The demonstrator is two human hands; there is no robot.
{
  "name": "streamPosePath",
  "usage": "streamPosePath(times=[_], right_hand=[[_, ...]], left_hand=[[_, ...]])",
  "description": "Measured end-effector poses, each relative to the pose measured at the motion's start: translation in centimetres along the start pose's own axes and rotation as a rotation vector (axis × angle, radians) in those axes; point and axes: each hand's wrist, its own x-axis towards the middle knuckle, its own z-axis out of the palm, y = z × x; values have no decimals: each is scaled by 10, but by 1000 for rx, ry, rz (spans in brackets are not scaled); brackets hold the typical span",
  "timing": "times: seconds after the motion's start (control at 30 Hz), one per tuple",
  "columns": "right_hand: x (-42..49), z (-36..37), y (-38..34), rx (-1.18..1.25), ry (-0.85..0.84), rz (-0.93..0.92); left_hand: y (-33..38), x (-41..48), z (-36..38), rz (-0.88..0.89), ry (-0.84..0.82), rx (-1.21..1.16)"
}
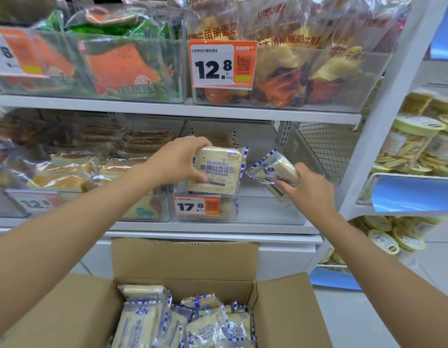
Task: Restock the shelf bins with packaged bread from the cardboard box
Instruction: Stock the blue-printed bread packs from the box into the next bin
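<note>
Packaged bread (215,170) stands upright above the clear shelf bin (268,212), pinched at its nine o'clock edge by the left hand (179,160); the right hand (308,188) grips a tilted second pack (274,172) at three o'clock.

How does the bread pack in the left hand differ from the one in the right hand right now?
The left hand's pack stands upright with its printed face toward the camera; the right hand's pack is tilted and shows more of its edge. The left hand holds its pack over the bin's 17.8 price tag; the right hand holds its pack further right. Both have the same blue-checked wrapper.
</note>
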Motion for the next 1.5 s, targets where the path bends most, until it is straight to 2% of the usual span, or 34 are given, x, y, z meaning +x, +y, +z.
streamPosePath(times=[0.13, 0.33, 0.43, 0.57, 0.7, 0.8, 0.87, 1.0, 1.07, 1.17, 1.27, 1.3, 1.37, 1.4, 1.5], right_hand=[[-2, -2, -1, -9, 4, -10], [-1, -1, -1, 23, 8, 2], [2, -1, -6, 61, 15, 44], [3, 0, -8, 63, 11, 61], [3, 5, -5, 33, 15, 25], [2, 8, -5, 25, 51, 20], [2, 8, -7, 20, 66, 20], [4, 7, -5, -2, 14, 19], [6, 7, -5, -29, -22, 26], [13, 8, -8, -19, -101, 37], [22, 11, -8, 71, -222, 86], [26, 12, -7, 87, -243, 99], [38, 14, -5, 82, -253, 103], [45, 15, -5, 60, -242, 88], [76, 26, -7, -72, -182, 12]], left_hand=[[5, -3, 12, 9, 63, 141], [11, -15, 12, 3, -84, 488], [28, 3, 7, 134, -83, 596], [45, 4, 39, 151, -172, 399], [22, -6, 43, 101, -146, 283], [32, -5, 61, 160, -122, 422], [41, -2, 78, 176, -171, 540], [18, -4, 76, 41, -74, 349], [14, -12, 78, 62, -42, 396], [23, -19, 79, 104, -200, 478], [27, 1, 58, -29, -292, 224], [26, 11, 52, -71, -275, 147], [21, 28, 45, -89, -186, 131], [16, 34, 45, -92, -203, 134], [2, 45, 51, -167, -394, 77]])
